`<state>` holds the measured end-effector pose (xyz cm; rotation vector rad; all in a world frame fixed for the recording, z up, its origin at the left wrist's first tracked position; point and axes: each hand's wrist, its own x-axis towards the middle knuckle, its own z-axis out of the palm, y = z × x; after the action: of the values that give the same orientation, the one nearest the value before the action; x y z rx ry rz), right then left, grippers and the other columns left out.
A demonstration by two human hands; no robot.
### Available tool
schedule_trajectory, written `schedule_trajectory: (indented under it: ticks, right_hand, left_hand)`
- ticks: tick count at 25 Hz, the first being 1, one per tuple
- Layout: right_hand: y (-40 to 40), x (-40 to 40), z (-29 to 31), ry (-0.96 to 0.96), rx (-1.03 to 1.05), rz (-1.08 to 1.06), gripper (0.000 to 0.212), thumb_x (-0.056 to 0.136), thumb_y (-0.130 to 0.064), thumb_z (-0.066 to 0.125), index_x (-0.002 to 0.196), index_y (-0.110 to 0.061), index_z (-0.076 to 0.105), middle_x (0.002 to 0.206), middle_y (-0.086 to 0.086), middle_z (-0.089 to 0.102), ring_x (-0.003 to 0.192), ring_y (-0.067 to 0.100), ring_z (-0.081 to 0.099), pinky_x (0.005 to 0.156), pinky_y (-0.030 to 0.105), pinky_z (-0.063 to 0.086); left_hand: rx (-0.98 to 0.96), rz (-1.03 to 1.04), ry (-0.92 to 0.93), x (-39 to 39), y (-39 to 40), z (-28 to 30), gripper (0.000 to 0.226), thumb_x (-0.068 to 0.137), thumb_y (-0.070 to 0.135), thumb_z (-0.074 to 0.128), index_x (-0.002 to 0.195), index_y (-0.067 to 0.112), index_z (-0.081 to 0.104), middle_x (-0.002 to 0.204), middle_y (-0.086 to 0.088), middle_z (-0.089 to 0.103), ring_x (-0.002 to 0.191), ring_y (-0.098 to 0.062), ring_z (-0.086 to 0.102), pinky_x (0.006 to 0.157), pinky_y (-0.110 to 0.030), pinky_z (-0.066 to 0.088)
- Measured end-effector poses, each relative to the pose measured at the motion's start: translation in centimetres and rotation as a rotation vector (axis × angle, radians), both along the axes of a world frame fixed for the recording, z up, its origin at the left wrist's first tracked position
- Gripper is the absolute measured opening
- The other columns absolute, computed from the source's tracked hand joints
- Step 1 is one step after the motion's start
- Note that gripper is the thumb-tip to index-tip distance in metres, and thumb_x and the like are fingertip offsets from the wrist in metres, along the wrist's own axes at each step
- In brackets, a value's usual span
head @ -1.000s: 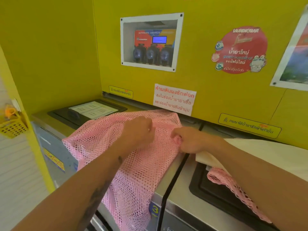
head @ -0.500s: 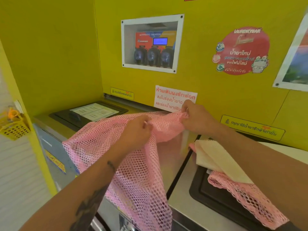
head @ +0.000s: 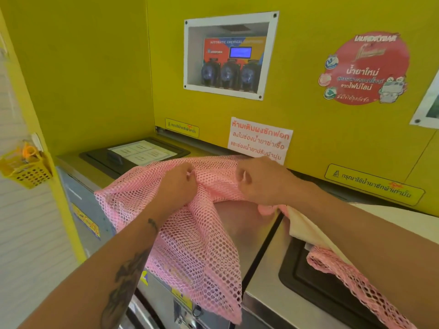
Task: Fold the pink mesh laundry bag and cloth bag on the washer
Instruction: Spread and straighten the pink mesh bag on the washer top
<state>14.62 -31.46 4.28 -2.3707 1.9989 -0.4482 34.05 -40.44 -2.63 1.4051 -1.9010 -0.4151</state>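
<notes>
A pink mesh laundry bag (head: 202, 252) hangs lifted above the left washer (head: 78, 162), its lower corner drooping over the washer's front. My left hand (head: 177, 184) is shut on the bag's upper edge. My right hand (head: 259, 180) grips the same edge a short way to the right, both fists at about the same height. A cream cloth bag (head: 306, 230) lies on the right washer (head: 266, 281), partly under my right forearm. A second pink mesh piece (head: 344, 274) sticks out from under it toward the front.
A yellow wall (head: 308, 115) with stickers and a recessed detergent dispenser (head: 229, 55) rises right behind the washers. A black lid panel with a paper label (head: 140, 150) sits at the left washer's back. A small yellow basket (head: 23, 167) hangs at far left.
Both hands lifted the mesh bag off the washer top. My right hand rose toward the wall with the far edge, then came back closer to my left hand, and the bag now hangs.
</notes>
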Motion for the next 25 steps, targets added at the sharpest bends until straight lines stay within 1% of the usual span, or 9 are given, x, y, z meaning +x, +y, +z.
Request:
schedule_trajectory:
  ticks: [4, 8, 10, 13, 16, 18, 21, 23, 25]
  right_hand:
    - [-2.0, -0.2, -3.0, 0.119, 0.312, -0.091, 0.081, 0.08, -0.038, 0.071, 0.148, -0.02, 0.031, 0.146, 0.007, 0.047, 0.128, 0.029, 0.049, 0.103, 0.043, 0.045]
    - [-4.3, -1.1, -1.5, 0.146, 0.209, -0.093, 0.006, 0.084, -0.009, 0.054, 0.086, -0.005, 0.059, 0.095, 0.011, 0.063, 0.087, 0.026, 0.06, 0.069, 0.035, 0.048]
    - [-4.6, -1.8, 1.5, 0.147, 0.355, -0.112, 0.012, 0.086, 0.001, 0.05, 0.091, -0.001, 0.06, 0.094, 0.012, 0.057, 0.087, 0.026, 0.056, 0.066, 0.032, 0.041]
    - [-4.6, -3.4, 4.7, -0.002, 0.517, -0.221, 0.039, 0.091, 0.002, 0.052, 0.13, -0.006, 0.056, 0.125, 0.005, 0.053, 0.12, 0.03, 0.05, 0.091, 0.038, 0.048]
    - [-4.6, -4.4, 2.7, 0.39, 0.087, -0.401, 0.038, 0.089, -0.018, 0.056, 0.126, -0.014, 0.052, 0.125, 0.011, 0.055, 0.114, 0.032, 0.054, 0.093, 0.044, 0.048]
    - [-4.6, -3.8, 1.1, 0.329, -0.079, -0.358, 0.036, 0.084, -0.02, 0.058, 0.12, -0.018, 0.054, 0.12, 0.009, 0.055, 0.108, 0.03, 0.055, 0.09, 0.043, 0.049]
    - [-3.5, -2.2, 0.8, -0.041, 0.219, -0.131, 0.027, 0.087, -0.025, 0.063, 0.114, -0.022, 0.06, 0.119, -0.001, 0.058, 0.101, 0.017, 0.056, 0.081, 0.034, 0.05]
    - [-2.4, -1.5, 0.0, 0.02, 0.464, -0.08, 0.046, 0.088, -0.033, 0.067, 0.129, -0.023, 0.05, 0.113, -0.007, 0.053, 0.099, 0.014, 0.054, 0.078, 0.03, 0.046]
    - [-1.8, -1.4, -1.5, 0.128, 0.471, -0.056, 0.052, 0.088, -0.02, 0.065, 0.136, -0.02, 0.044, 0.103, -0.005, 0.052, 0.088, 0.013, 0.054, 0.067, 0.028, 0.044]
  left_hand:
    - [-0.012, -0.05, 0.04, 0.2, -0.1, -1.2, 0.015, 0.097, 0.025, 0.048, 0.101, 0.021, 0.063, 0.063, -0.004, 0.065, 0.052, -0.019, 0.057, 0.054, -0.035, 0.052]
    - [-0.051, -0.109, 0.012, 0.2, 0.4, -1.3, 0.007, 0.094, 0.034, 0.055, 0.095, 0.032, 0.061, 0.068, 0.001, 0.068, 0.061, -0.019, 0.063, 0.062, -0.035, 0.055]
    - [-0.08, -0.146, -0.031, 0.2, 0.2, -1.4, 0.01, 0.092, 0.035, 0.057, 0.097, 0.032, 0.065, 0.08, 0.006, 0.069, 0.074, -0.017, 0.063, 0.074, -0.039, 0.056]
    - [-0.068, -0.193, -0.032, 0.2, -0.1, -1.3, 0.012, 0.09, 0.032, 0.062, 0.099, 0.029, 0.07, 0.092, 0.008, 0.069, 0.086, -0.013, 0.062, 0.085, -0.04, 0.055]
    - [-0.023, -0.19, -0.037, 0.1, 0.1, -1.3, 0.016, 0.089, 0.024, 0.065, 0.102, 0.033, 0.062, 0.086, 0.012, 0.067, 0.079, -0.009, 0.062, 0.077, -0.035, 0.055]
    - [-0.038, -0.184, -0.058, 0.0, 0.3, -1.3, 0.016, 0.089, 0.019, 0.065, 0.093, 0.031, 0.055, 0.08, 0.011, 0.065, 0.073, -0.01, 0.061, 0.072, -0.036, 0.056]
    - [-0.086, -0.221, -0.116, 0.0, 0.3, -1.4, 0.017, 0.087, 0.015, 0.062, 0.083, 0.031, 0.055, 0.078, 0.008, 0.066, 0.07, -0.013, 0.062, 0.07, -0.041, 0.058]
    - [-0.11, -0.258, -0.116, -0.1, 0.3, -1.4, 0.014, 0.088, 0.018, 0.062, 0.086, 0.031, 0.062, 0.086, 0.01, 0.067, 0.078, -0.012, 0.062, 0.076, -0.041, 0.057]
    - [-0.153, -0.285, -0.13, -0.2, 0.4, -1.6, 0.01, 0.09, 0.023, 0.061, 0.094, 0.028, 0.067, 0.099, 0.009, 0.065, 0.09, -0.011, 0.059, 0.086, -0.04, 0.053]
